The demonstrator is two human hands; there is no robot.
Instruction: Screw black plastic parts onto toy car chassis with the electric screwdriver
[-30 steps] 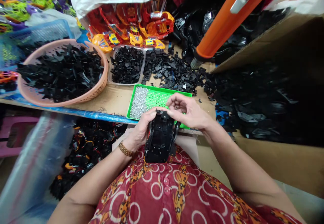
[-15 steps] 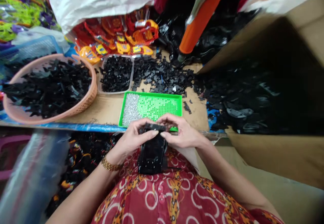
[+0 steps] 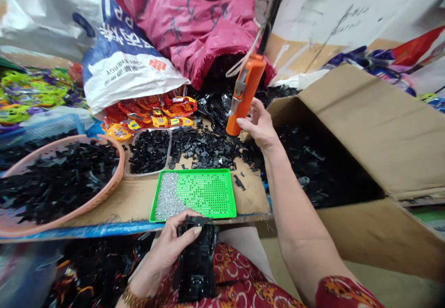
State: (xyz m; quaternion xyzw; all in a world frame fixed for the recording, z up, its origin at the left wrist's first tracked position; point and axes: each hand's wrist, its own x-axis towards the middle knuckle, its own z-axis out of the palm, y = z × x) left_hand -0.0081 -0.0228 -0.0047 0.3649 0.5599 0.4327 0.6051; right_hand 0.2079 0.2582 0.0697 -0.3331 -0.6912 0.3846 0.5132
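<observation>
My left hand [image 3: 174, 243] grips a black plastic toy car chassis [image 3: 196, 261] held over my lap, fingers wrapped over its top end. My right hand [image 3: 259, 125] is stretched out to the orange electric screwdriver [image 3: 245, 92] that hangs on a cord above the table. Its fingers are open beside the tool's lower end and touch it or nearly do. A green screw tray [image 3: 222, 174] with a heap of small silver screws [image 3: 167, 201] lies at the table's front edge, just beyond the chassis.
A pink basket [image 3: 114, 178] of black parts sits at the left. A clear tub [image 3: 149, 152] and a loose pile of small black pieces [image 3: 205, 148] lie behind the tray. Orange toy shells [image 3: 153, 113] spill from a white bag. An open cardboard box [image 3: 365, 127] of black parts stands at the right.
My right hand has left the chassis and reached up and forward to the hanging screwdriver. My left hand alone holds the chassis now. The view has tilted upward.
</observation>
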